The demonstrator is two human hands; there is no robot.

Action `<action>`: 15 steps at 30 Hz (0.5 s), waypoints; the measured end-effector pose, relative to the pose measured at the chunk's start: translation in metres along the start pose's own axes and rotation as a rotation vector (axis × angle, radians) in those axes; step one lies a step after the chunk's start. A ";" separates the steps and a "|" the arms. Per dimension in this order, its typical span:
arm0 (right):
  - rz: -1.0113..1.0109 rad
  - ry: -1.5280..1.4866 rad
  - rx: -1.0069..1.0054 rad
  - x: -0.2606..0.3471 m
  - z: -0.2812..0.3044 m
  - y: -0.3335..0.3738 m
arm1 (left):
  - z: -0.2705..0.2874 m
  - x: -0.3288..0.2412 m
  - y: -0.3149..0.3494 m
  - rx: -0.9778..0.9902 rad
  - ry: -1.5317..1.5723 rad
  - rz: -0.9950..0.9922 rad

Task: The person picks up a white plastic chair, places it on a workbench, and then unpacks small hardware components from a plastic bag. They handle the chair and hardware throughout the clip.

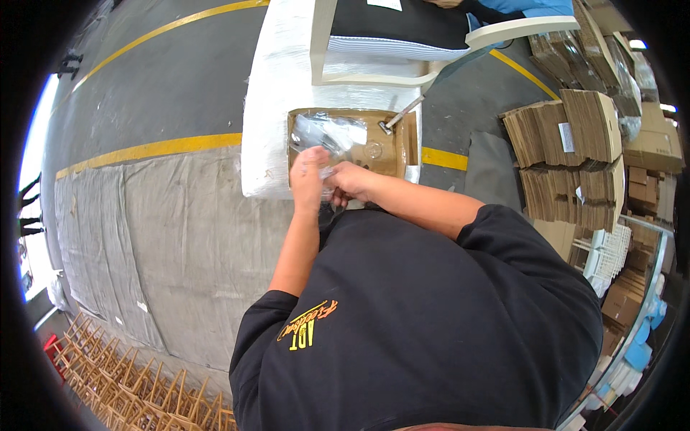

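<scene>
Both of my hands are close together at the near edge of a shallow brown cardboard tray [388, 159]. A crinkled clear plastic bag [323, 131] lies over the tray's left part. My left hand [309, 164] is closed at the near end of the bag, fingers bunched. Just to its right, my right hand [349, 181] pinches the same loose plastic, with its fingers curled under. Small contents of the bag, if any, cannot be made out. A hammer [401, 115] rests across the tray's far right corner, head inside and handle pointing outward.
White wrapping [269, 144] covers the surface around the tray. Beyond stands a cream chair frame [381, 77] with a dark cushion [395, 27]. Stacks of flattened cardboard [560, 133] rise at right. Several wooden chair frames [144, 388] crowd the lower left. Grey sheeting [194, 251] covers floor at left.
</scene>
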State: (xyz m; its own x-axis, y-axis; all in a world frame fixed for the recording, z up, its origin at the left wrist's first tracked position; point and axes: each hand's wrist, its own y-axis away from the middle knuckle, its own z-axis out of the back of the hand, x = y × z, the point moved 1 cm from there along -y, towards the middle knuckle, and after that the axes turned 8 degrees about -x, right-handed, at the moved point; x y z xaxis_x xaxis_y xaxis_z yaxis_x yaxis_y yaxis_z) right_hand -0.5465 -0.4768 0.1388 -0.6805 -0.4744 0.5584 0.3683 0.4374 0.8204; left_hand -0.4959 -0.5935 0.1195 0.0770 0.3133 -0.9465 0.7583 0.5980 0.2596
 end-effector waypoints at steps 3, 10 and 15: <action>-0.002 -0.079 -0.146 -0.012 0.014 -0.004 | -0.022 -0.012 0.014 0.243 -0.514 -0.108; 0.065 -0.237 0.091 0.014 0.032 0.005 | 0.032 0.013 -0.012 -0.217 0.054 0.243; 0.191 0.513 -0.357 -0.003 0.088 -0.038 | 0.090 0.007 0.000 -0.444 0.147 0.413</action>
State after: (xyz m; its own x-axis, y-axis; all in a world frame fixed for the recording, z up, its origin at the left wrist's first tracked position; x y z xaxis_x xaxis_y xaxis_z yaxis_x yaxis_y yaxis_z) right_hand -0.6143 -0.4248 0.0957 -0.2262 -0.7566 0.6135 0.7003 0.3115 0.6423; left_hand -0.4366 -0.6577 0.0954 0.1927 0.6637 -0.7227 0.3408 0.6454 0.6836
